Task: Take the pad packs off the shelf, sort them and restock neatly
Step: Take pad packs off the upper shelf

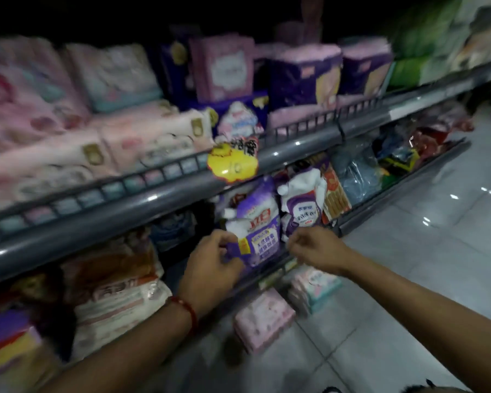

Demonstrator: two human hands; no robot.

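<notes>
Pink pad packs [68, 154] lie in rows on the upper shelf, with purple and pink boxes [304, 78] behind them to the right. Two more packs rest on the floor: a pink one [264, 319] and a pink-and-teal one [315, 287]. My left hand [213, 265] grips the left edge of a purple-and-white bag [258, 231] on the lower shelf. My right hand [312, 245] is at the bag's right edge with curled fingers; whether it pinches the bag is unclear. The frame is blurred.
A grey shelf rail [153, 205] runs across at an angle, with a yellow price tag [233, 163] hanging from it. A second purple bag [301, 205], orange-white sacks [114, 293] and mixed packets [394, 163] fill the lower shelf. Light floor tiles [408, 279] lie to the right.
</notes>
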